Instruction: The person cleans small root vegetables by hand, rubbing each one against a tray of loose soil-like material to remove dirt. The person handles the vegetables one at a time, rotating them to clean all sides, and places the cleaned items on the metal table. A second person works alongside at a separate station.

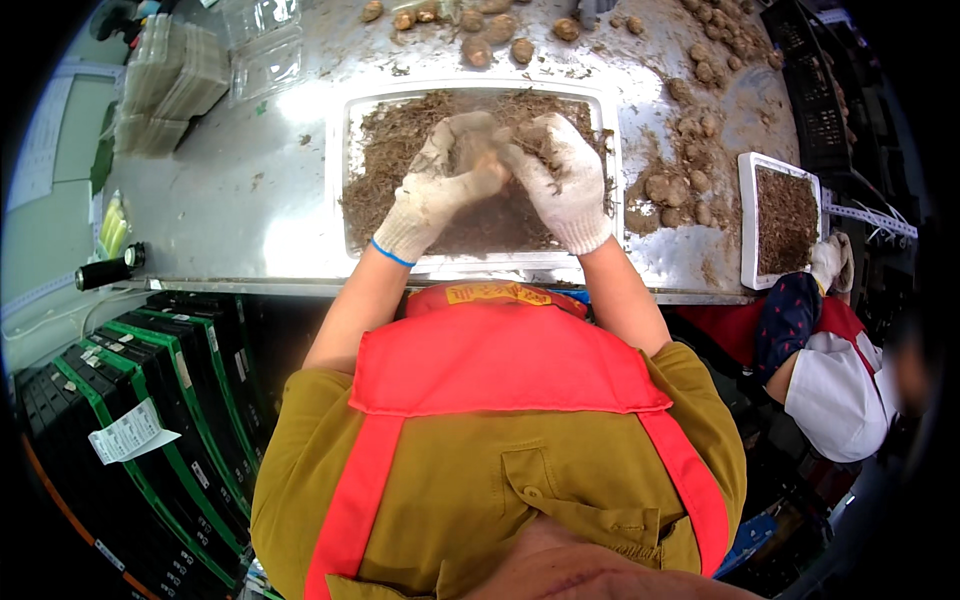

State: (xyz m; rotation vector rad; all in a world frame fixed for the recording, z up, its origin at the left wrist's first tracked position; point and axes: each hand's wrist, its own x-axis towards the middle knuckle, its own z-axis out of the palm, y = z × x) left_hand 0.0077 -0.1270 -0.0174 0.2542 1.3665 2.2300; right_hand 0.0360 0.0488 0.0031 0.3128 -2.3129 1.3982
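Observation:
Both of my hands wear off-white knit gloves dusted with brown dirt and meet above a white tray [348, 215] filled with brown fibrous scraps. My left hand [440, 180] is closed around a blurred brown lump [478, 152] that looks like a tuber, mostly covered by the glove. A blue band edges that glove's cuff. Curled in against the lump from the right is my right hand [562, 185], its fingers bent and pressed together. Loose brown shreds cling to its glove; what sits inside those fingers is hidden.
Round brown tubers [478, 50] lie beyond the tray, and more [668, 190] to its right. Clear plastic containers [170, 85] are stacked at far left. A co-worker's gloved hand [830, 262] is beside another scrap-filled tray [748, 225]. Black-and-green crates [150, 400] stand below the metal table [220, 225].

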